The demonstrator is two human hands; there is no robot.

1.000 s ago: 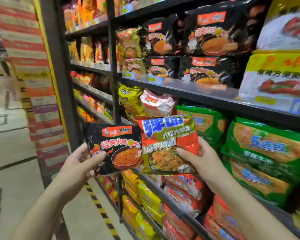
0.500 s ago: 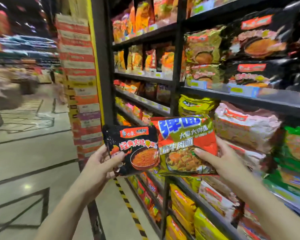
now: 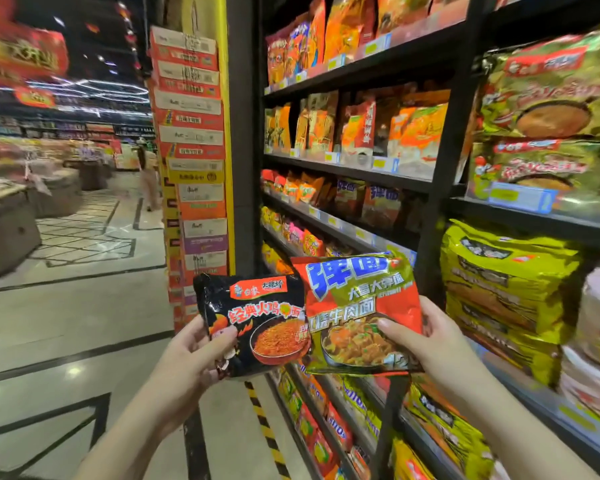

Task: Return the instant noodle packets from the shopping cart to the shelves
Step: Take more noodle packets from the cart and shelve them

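Now: two noodle packets held up before the shelves [image 3: 354,171].
Left hand [image 3: 191,358] pinches the black packet [image 3: 257,320] at its lower left edge; right hand [image 3: 426,337] grips the red-green packet [image 3: 357,313] by its right side, thumb across the front. Likely light, crinkly, slick film with a brittle noodle block inside; best held at the edges, not squeezed.

Black metal shelves [image 3: 357,171] with dark uprights stand in tiers along the right. Orange and red noodle bags [image 3: 361,129] stand upright on the upper boards, gold multipacks [image 3: 548,88] lie stacked at right, and yellow-green multipacks [image 3: 499,292] are piled on the board beneath. Pale price tags [image 3: 520,197] line the shelf edges.
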